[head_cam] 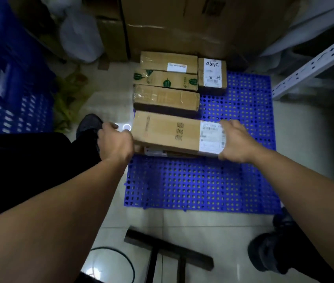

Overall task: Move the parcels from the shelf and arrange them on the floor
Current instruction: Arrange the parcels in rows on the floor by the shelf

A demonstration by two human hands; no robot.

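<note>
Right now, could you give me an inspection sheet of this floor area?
Surface: blue perforated mat on pale floor tiles.
Job's things: front parcel over a flatter parcel; three more parcels and a small box behind it.
Clutter: black T-shaped bar on the tiles.
Grip: left hand and right hand hold the front parcel's ends.
Cables: black cable loop on the tiles.
Surroundings: blue crate left, big cartons behind, white shelf upright right.

long brown labelled parcel [168,133] lies level over a smaller parcel [155,153], four other parcels [165,99] behind.
</note>
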